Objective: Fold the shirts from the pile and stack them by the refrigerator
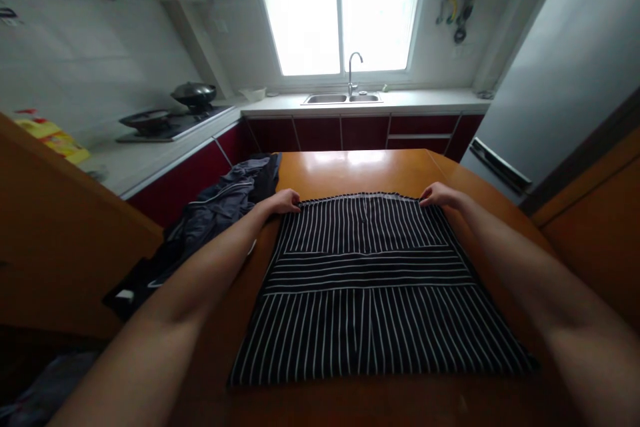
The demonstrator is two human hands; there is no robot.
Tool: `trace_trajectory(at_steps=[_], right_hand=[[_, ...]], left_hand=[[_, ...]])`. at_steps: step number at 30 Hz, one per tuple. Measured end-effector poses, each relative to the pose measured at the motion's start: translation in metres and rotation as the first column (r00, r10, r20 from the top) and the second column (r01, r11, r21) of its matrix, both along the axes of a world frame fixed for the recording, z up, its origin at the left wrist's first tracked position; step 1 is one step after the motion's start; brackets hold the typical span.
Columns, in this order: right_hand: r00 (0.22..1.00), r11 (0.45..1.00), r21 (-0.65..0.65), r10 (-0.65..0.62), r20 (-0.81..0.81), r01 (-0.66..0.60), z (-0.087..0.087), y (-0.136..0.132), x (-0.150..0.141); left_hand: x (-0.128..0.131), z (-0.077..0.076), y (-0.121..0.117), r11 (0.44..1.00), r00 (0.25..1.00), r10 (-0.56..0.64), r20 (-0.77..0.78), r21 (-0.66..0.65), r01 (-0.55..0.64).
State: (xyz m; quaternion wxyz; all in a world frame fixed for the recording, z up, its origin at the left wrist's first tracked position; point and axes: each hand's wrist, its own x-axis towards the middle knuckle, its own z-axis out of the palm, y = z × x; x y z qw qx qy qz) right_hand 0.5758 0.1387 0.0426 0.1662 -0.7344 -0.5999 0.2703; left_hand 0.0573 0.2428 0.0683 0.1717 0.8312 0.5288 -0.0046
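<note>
Striped garment (370, 270) lies flat on the bench (350, 170). Left hand (286, 201): grip closed, pinching its corner at eleven o'clock. Right hand (437, 194): grip closed, pinching its corner at one o'clock.

Two bare hands (286, 201), slim wrists (264, 209) and bare forearms (220, 263) widening toward elbows (176, 319) likewise uncovered

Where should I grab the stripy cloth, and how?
Pinch the stripy cloth by its two far corners, I'd say, one hand from each side. It lies mostly flat and wide on the table, so one hand couldn't easily hold both corners. The left hand and right hand grip those corners now.
</note>
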Motion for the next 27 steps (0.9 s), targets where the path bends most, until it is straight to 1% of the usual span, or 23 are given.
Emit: trace_trajectory(at_steps=[2, 4, 6, 8, 10, 12, 14, 16, 18, 19, 20, 22, 24, 26, 27], right_hand=[[1.000, 0.999, 0.034, -0.002, -0.020, 0.003, 0.005, -0.005, -0.003], [0.999, 0.995, 0.096, -0.001, -0.039, 0.005, 0.012, -0.014, -0.004], [0.996, 0.981, 0.195, 0.028, -0.084, -0.011, 0.023, -0.028, -0.002], [0.986, 0.949, 0.311, 0.088, -0.140, -0.040, 0.035, -0.048, 0.002], [0.976, 0.914, 0.402, 0.141, -0.169, -0.062, 0.045, -0.072, 0.005], [0.971, 0.885, 0.459, 0.168, -0.168, -0.074, 0.053, -0.101, 0.008], [0.975, 0.866, 0.496, 0.162, -0.154, -0.065, 0.057, -0.134, 0.009], [0.977, 0.857, 0.512, 0.152, -0.146, -0.057, 0.055, -0.170, 0.009], [0.975, 0.856, 0.512, 0.172, -0.142, -0.077, 0.047, -0.209, 0.008], [0.972, 0.855, 0.508, 0.195, -0.135, -0.101, 0.040, -0.228, 0.007], [0.968, 0.854, 0.503, 0.221, -0.120, -0.132, 0.032, -0.248, 0.005], [0.963, 0.849, 0.486, 0.264, -0.052, -0.206, 0.011, -0.283, 0.001], [0.953, 0.837, 0.468, 0.299, 0.043, -0.283, -0.012, -0.308, -0.002], [0.940, 0.813, 0.474, 0.316, 0.127, -0.337, -0.030, -0.323, -0.005], [0.936, 0.798, 0.489, 0.316, 0.157, -0.352, -0.035, -0.326, -0.007]], left_hand=[[-0.002, 0.003, -0.009, 0.999, 0.998, -0.015, 0.061, 0.047, 0.012], [-0.006, 0.010, -0.020, 0.995, 0.994, -0.023, 0.105, 0.102, 0.013], [-0.013, 0.019, -0.033, 0.983, 0.987, -0.038, 0.158, 0.182, 0.009], [-0.022, 0.030, -0.049, 0.959, 0.965, -0.084, 0.250, 0.284, 0.010], [-0.032, 0.041, -0.069, 0.927, 0.927, -0.140, 0.347, 0.374, 0.001], [-0.041, 0.051, -0.095, 0.905, 0.900, -0.172, 0.401, 0.426, -0.017], [-0.051, 0.057, -0.126, 0.887, 0.888, -0.195, 0.416, 0.461, -0.021], [-0.061, 0.059, -0.162, 0.875, 0.882, -0.226, 0.414, 0.484, -0.002], [-0.072, 0.053, -0.200, 0.882, 0.882, -0.233, 0.410, 0.471, 0.014], [-0.078, 0.047, -0.219, 0.892, 0.886, -0.226, 0.406, 0.451, 0.021], [-0.083, 0.039, -0.237, 0.903, 0.888, -0.228, 0.398, 0.428, 0.040], [-0.093, 0.019, -0.269, 0.904, 0.884, -0.283, 0.372, 0.412, 0.115], [-0.099, -0.002, -0.292, 0.873, 0.866, -0.375, 0.331, 0.441, 0.209], [-0.101, -0.019, -0.305, 0.833, 0.848, -0.442, 0.292, 0.485, 0.267], [-0.101, -0.024, -0.308, 0.820, 0.843, -0.457, 0.284, 0.501, 0.276]])
